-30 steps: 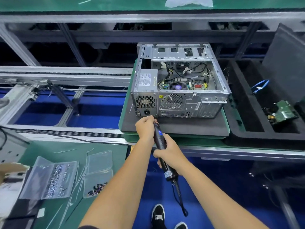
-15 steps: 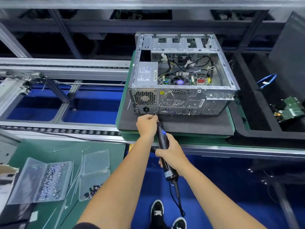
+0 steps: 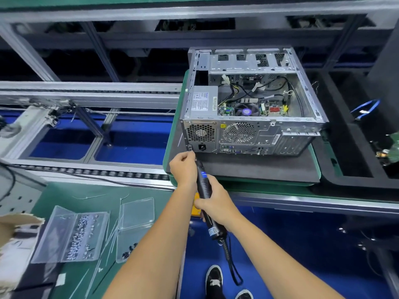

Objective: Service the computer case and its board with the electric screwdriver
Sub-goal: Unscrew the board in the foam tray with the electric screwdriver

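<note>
An open silver computer case (image 3: 248, 134) lies on a dark foam pad (image 3: 259, 167), its rear panel facing me and its board (image 3: 254, 108) visible inside among cables. My right hand (image 3: 216, 203) grips the black electric screwdriver (image 3: 204, 186), which slants up to the left. Its tip sits at the lower left corner of the rear panel, below the power supply grille. My left hand (image 3: 183, 169) curls around the front end of the screwdriver, right by that corner, and hides the bit.
Two clear plastic trays (image 3: 71, 236) with small screws lie on the green bench at lower left. A black foam bin (image 3: 367, 147) at right holds a green circuit board (image 3: 390, 147) and a blue cable. The conveyor frame runs left of the case.
The screwdriver tip and my left hand have shifted left along the bottom of the rear panel, from beneath the power socket to its lower left corner. The view has moved closer.
</note>
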